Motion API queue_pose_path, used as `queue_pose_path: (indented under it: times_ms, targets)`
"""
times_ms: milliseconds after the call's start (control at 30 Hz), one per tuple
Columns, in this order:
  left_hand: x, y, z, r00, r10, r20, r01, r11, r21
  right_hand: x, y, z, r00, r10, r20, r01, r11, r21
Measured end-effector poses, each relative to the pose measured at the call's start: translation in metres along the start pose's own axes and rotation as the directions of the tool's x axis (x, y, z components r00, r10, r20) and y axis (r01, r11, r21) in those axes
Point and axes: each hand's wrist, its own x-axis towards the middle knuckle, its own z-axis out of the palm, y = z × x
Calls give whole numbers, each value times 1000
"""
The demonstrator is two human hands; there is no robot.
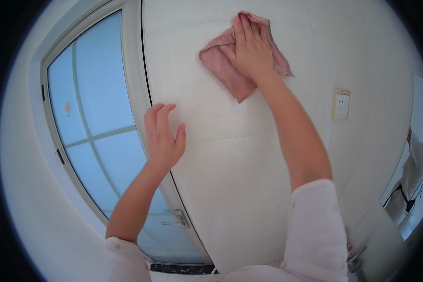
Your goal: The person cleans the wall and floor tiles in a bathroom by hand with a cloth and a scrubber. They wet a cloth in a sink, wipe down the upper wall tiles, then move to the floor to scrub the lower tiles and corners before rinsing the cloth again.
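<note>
A pink cloth (225, 70) is spread in loose folds against the white tiled wall (230, 174), high up. My right hand (251, 51) presses on it, palm toward the wall and fingers pointing up, with cloth showing on both sides of the hand. Lower and to the left, my left hand (163, 136) is raised beside the door frame (135, 70). Its fingers are apart and slightly bent, and nothing is in them. Whether the left fingertips touch the wall I cannot tell.
On the left stands a door with frosted bluish panes (103, 84) and a metal handle (177, 220). A socket (342, 104) sits on the wall at right. Beyond it, a mirror (411, 188) reflects a person's clothing. A metal fitting (356, 258) is at lower right.
</note>
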Motion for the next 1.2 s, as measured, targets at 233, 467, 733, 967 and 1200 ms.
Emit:
queue_pose_path:
  times_ms: [233,467,733,967,1200]
  targets:
    - [-11,12,-7,971,131,202,-135,991,5,-145,-77,-64,863,-101,495,-27,969,244]
    - [9,15,3,955,196,223,-190,981,-47,12,0,-9,960,50,274,-60,998,27]
    - [-14,18,7,917,295,268,-291,955,-57,-183,-60,-76,851,0,525,-95,983,155]
    - [44,87,73,907,396,143,-330,879,-343,-18,-8,-28,872,35,489,-49,999,17]
    - [24,32,27,920,171,354,-213,973,85,-56,-8,-51,880,468,80,-436,729,528]
